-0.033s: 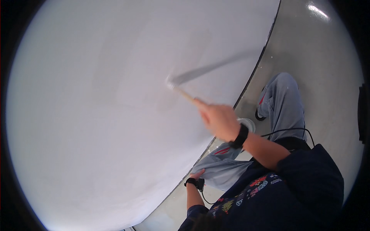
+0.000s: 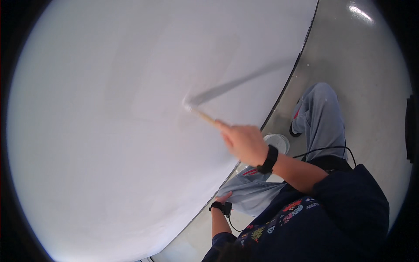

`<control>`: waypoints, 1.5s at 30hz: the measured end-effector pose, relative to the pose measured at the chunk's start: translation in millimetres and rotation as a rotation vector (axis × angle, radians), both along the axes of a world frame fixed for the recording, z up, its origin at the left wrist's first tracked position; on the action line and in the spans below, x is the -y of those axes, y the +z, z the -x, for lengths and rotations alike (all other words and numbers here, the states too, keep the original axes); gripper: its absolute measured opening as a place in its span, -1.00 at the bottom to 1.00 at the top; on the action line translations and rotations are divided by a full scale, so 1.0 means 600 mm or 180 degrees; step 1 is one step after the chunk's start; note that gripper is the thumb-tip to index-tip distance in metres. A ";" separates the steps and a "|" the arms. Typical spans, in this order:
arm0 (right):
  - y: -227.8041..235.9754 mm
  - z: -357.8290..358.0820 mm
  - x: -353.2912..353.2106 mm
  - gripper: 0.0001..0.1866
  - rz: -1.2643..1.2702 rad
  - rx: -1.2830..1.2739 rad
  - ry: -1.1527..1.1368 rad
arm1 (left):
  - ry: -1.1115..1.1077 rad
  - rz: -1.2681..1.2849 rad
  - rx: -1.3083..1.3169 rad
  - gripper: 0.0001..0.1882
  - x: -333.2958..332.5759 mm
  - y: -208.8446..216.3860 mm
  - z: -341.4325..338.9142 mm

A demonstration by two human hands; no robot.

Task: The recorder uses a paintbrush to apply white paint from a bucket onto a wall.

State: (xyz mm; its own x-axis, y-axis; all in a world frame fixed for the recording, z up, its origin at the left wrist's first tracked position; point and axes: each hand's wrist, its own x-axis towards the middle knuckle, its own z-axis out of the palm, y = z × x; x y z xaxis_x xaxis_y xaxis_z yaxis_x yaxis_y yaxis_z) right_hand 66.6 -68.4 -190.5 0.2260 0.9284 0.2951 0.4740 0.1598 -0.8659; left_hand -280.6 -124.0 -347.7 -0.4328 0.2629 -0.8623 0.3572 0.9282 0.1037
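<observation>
In my right hand (image 2: 244, 139), closed around its pale wooden handle, is a paintbrush (image 2: 201, 115). Its white, motion-blurred head meets the large white wall (image 2: 131, 174), and a long shadow slants from it up to the right. My left hand (image 2: 224, 198) rests on the trouser leg (image 2: 253, 192) of my bent left leg. One of its digits lies stretched over the cloth; the others are mostly hidden. A whitish round bucket (image 2: 279, 142) stands on the floor just beyond my right wrist, partly covered by it.
A dark edge (image 2: 283, 89) runs along the bottom of the wall where it meets the grey floor (image 2: 366, 65). My bent right leg (image 2: 323, 113) is beside the bucket. A black cable (image 2: 323, 147) crosses near my lap, and damp-looking grey patches (image 2: 222, 52) mark the wall.
My right hand and the paintbrush have shifted slightly down and to the left along the wall, showing more of the bucket. My left hand stays put.
</observation>
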 end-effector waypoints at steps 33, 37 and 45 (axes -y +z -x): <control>-0.050 0.009 -0.088 -0.62 0.1200 -0.2978 0.1373 | -0.0361 -0.0526 -0.0683 0.38 0.024 -0.050 0.067; -0.140 0.011 -0.053 -0.59 0.2046 -0.3406 0.1046 | -0.0249 -0.0481 -0.0621 0.38 0.026 -0.043 0.056; -0.095 -0.003 -0.061 -0.56 0.0982 -0.3078 0.0748 | -0.0020 -0.0721 -0.0445 0.38 0.038 -0.052 0.065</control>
